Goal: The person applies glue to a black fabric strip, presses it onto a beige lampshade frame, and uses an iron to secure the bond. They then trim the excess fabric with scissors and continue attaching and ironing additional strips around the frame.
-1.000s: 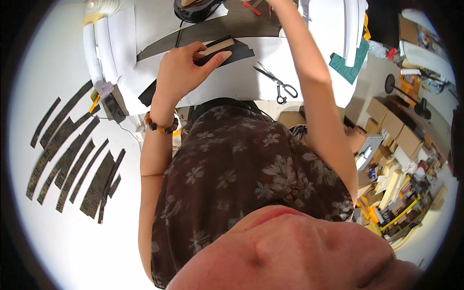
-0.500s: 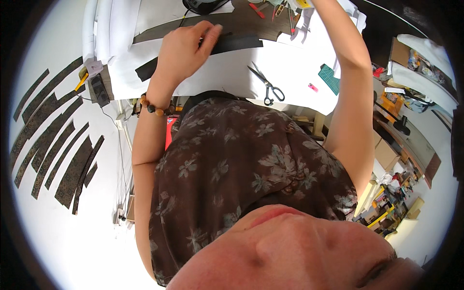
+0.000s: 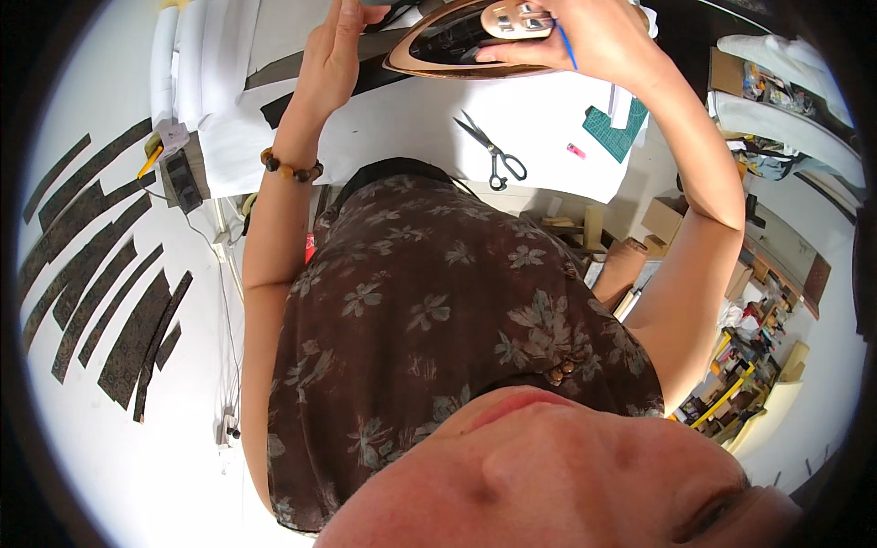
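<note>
My right hand [image 3: 598, 36] is closed round the handle of a clothes iron [image 3: 443, 44] with a dark body and copper-coloured rim. The iron's pointed end faces left, over the dark cloth pieces at the table's far side. My left hand [image 3: 334, 59], with a beaded bracelet at the wrist, is left of the iron's tip. Its visible fingers stretch out, partly cut off by the upper edge, and nothing shows in them. Beside and under it runs a dark cloth strip [image 3: 373, 80]. Black-handled scissors [image 3: 493, 151] lie partly spread on the white table [image 3: 402, 128].
A green cutting mat [image 3: 614, 132] and a small pink item [image 3: 575, 151] lie at the table's right. White rolls [image 3: 192, 59] stand at the far left, near a black power strip [image 3: 183, 181]. Dark patterned strips [image 3: 132, 342] hang or lie on a white surface leftward.
My right hand has come into view from the upper edge with the iron, moving it left over the cloth. My left hand has shifted up and left, its fingers straighter.
</note>
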`<state>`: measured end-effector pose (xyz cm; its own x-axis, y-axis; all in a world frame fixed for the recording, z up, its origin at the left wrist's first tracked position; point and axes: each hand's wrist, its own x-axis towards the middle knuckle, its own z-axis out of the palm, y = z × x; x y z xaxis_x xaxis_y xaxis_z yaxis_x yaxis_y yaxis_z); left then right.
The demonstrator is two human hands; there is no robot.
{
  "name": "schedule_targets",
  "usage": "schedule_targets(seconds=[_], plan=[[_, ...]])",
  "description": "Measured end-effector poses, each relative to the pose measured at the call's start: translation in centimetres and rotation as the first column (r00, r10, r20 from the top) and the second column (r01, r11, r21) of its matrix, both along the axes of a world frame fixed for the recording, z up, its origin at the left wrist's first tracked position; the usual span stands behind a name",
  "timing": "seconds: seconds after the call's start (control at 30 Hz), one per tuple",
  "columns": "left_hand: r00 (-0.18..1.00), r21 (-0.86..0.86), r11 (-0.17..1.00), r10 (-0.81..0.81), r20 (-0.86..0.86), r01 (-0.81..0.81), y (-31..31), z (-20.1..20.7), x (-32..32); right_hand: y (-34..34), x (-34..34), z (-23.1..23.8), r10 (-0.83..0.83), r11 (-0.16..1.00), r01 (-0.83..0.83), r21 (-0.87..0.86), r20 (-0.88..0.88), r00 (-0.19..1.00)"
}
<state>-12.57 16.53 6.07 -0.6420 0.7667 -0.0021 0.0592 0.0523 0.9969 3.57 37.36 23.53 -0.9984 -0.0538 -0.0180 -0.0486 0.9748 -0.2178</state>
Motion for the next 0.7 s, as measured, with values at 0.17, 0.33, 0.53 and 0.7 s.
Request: schedule_targets(seconds=[0.17,0.33,0.53,0.7], plan=[[0.990,0.026,0.993,-0.110,-0.089,0.112,-0.3,-0.5,-0.9,-1.5,-0.5,0.1,0.021,0.995,-0.025,0.099,0.037,0.999],[0.982,-0.016,0.990,-0.144,-0.122,0.143,-0.6,0.5,-0.4,-1.6,-0.6,-0.1,0.062,0.993,-0.064,0.099,0.023,0.998],[0.972,0.031,0.997,-0.057,-0.227,0.066,0.0,-1.1,-0.5,-1.8,-0.4,-0.2,0.087,0.990,-0.086,0.114,-0.009,0.996],[0.993,-0.096,0.991,-0.102,-0.065,0.095,-0.4,1.3,0.0,-1.9,-0.6,-0.2,0.074,0.989,-0.073,0.129,-0.006,0.997]])
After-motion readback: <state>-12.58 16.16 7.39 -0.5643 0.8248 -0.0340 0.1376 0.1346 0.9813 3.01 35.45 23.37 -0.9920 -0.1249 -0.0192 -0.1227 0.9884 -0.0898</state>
